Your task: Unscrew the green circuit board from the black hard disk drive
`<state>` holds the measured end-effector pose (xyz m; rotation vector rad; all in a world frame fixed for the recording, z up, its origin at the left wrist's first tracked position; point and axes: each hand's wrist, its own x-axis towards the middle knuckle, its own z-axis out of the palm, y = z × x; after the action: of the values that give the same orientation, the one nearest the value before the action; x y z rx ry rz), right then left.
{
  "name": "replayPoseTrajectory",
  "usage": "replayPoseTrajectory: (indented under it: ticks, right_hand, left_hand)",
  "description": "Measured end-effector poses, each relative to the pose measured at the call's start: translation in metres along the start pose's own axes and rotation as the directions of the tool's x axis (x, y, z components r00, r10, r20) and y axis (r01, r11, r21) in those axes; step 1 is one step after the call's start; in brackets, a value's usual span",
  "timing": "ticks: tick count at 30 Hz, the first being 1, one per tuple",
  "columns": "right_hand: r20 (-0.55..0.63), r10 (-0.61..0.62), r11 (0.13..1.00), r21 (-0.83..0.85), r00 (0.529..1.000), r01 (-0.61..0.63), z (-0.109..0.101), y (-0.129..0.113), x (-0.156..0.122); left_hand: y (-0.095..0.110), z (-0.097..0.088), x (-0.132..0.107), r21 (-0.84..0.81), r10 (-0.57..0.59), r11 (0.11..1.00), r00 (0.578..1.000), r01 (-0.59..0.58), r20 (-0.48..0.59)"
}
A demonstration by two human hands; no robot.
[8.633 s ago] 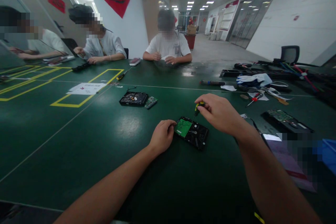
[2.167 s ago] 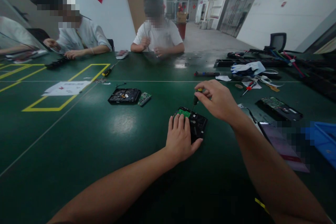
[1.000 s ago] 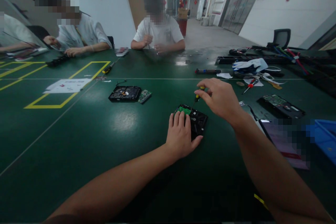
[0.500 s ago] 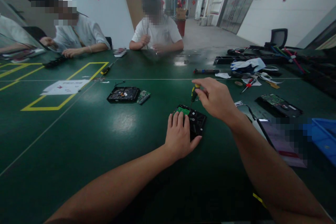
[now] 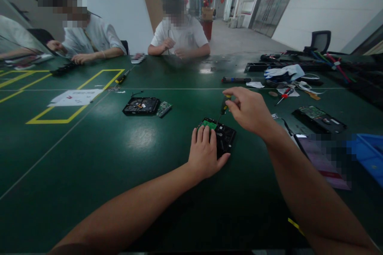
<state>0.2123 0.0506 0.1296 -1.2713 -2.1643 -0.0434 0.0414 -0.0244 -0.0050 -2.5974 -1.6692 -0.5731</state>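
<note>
A black hard drive with a green circuit board lies on the table in front of me. My left hand rests over its left and near part, fingers stretched flat and thumb spread to the right. The palm hides much of the drive. A yellow and black screwdriver is pinched by its handle in my right hand. It leans right, with its thin shaft reaching down to the edge of the circuit board; whether the tip sits in a screw is too small to tell.
An opened hard drive and a loose circuit board lie left. Another drive, a tablet-like screen and a blue bin are right. Gloves and tools lie beyond. Two people sit across the green table.
My right hand has shifted slightly right, and the screwdriver leans further over to the right. My left hand stays on the hard drive.
</note>
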Motion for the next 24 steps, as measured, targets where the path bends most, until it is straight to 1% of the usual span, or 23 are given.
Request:
replayPoseTrajectory:
  ticks: [3, 6, 9, 13, 16, 24]
  right_hand:
    - [0.019, 0.021, 1.0, 0.016, 1.0, -0.021, -0.0006, -0.0012, -0.0007]
    - [0.01, 0.025, 0.999, 0.04, 1.0, -0.025, -0.001, -0.0018, -0.0006]
    - [-0.01, 0.013, 0.999, 0.041, 1.0, -0.013, -0.0009, -0.0011, 0.0]
    - [0.008, -0.019, 0.997, 0.069, 1.0, 0.019, -0.0003, -0.0012, 0.0004]
    - [0.019, -0.001, 0.996, 0.088, 1.0, 0.0, 0.0001, -0.0021, -0.0002]
    - [-0.009, 0.001, 0.999, -0.046, 1.0, -0.002, -0.0002, 0.0015, -0.0005]
  left_hand:
    - [0.0, -0.0009, 0.0003, 0.006, 0.001, 1.0, 1.0, -0.001, 0.003]
    - [0.0001, -0.0015, 0.0005, 0.014, 0.004, 1.0, 1.0, -0.004, 0.006]
    - [0.0002, -0.0005, 0.0006, 0.015, 0.005, 1.0, 1.0, -0.005, 0.002]
    - [0.0002, 0.0019, 0.0006, 0.017, 0.001, 1.0, 1.0, -0.001, -0.006]
    - [0.0, 0.0023, 0.0003, 0.01, 0.0, 1.0, 1.0, 0.0, -0.004]
    - [0.0005, -0.0005, 0.0002, 0.002, -0.001, 1.0, 1.0, 0.001, 0.002]
